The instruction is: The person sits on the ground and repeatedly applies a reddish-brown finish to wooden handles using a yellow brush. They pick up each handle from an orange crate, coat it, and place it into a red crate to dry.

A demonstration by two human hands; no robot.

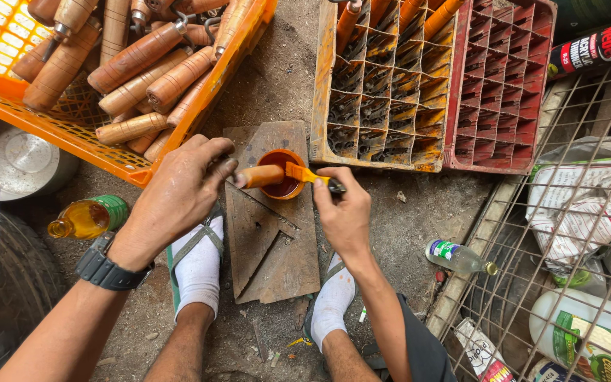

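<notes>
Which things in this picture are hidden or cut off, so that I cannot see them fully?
Head view only:
- Wooden handle: its far end is hidden under the left hand.
- Paintbrush: its grip is covered by the right hand.
- Orange paint cup: the inside is partly hidden by handle and brush.
- Orange basket: cut off by the top edge.

A turned wooden handle point(259, 176) with a rounded end is lying roughly level across the rim of a small round orange-stained cup point(281, 174), its surface glistening orange. A narrow paintbrush point(311, 177) with orange-loaded bristles is touching the handle's right end, angling down-right. The cup, holding dark reddish liquid, is sitting on a weathered wooden board point(271, 240).
</notes>
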